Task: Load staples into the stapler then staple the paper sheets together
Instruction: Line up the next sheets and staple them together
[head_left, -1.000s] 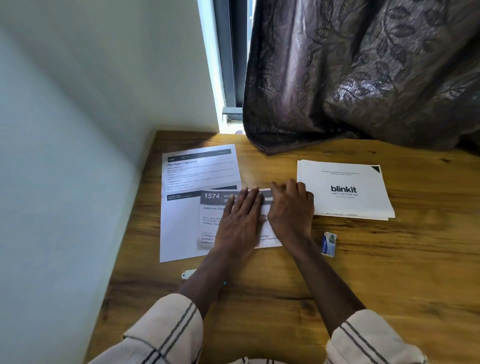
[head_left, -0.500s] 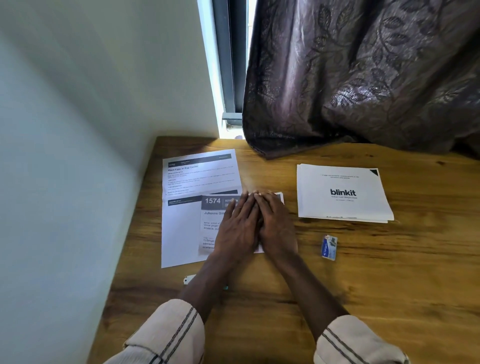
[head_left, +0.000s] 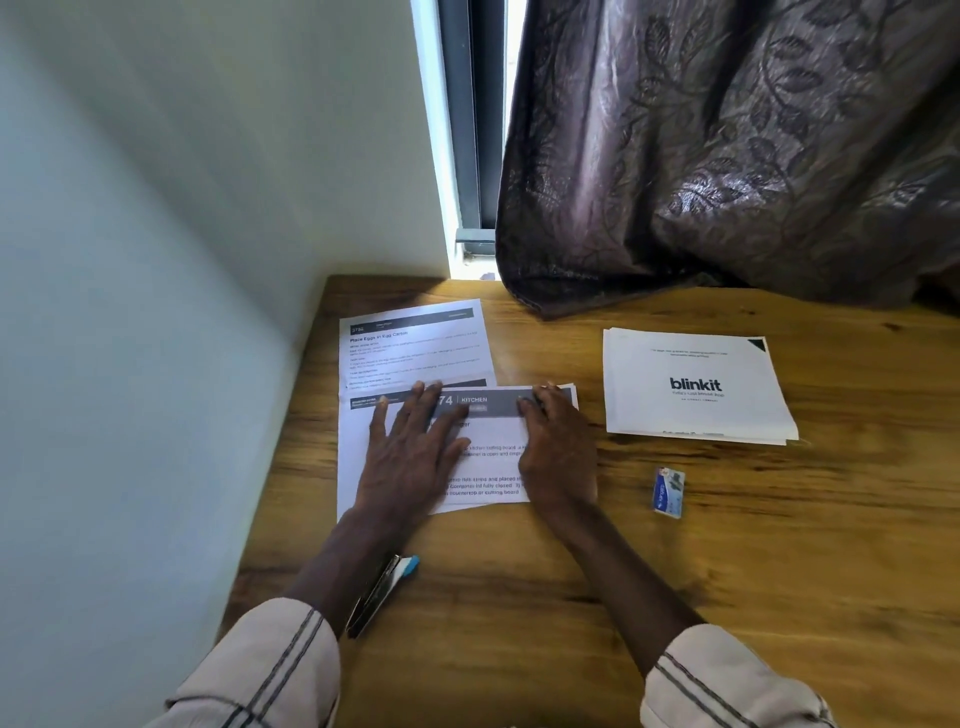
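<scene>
A small printed sheet (head_left: 493, 441) with a grey "KITCHEN" header lies on top of a larger printed page (head_left: 415, 348) on the wooden desk. My left hand (head_left: 410, 457) lies flat on the small sheet's left part, fingers spread. My right hand (head_left: 558, 457) presses flat on its right edge. A stapler (head_left: 382, 590), dark with a blue tip, lies on the desk partly under my left forearm. A small blue and white staple box (head_left: 669, 492) sits to the right of my right hand.
A stack of white sheets (head_left: 691, 387) printed "blinkit" lies at the right. A dark patterned curtain (head_left: 727, 156) hangs over the desk's back edge. A white wall borders the wooden desk (head_left: 727, 571) on the left.
My hands, which were side by side at the sheet's middle, have slid apart to its left and right sides. More of the stapler shows beside my left forearm.
</scene>
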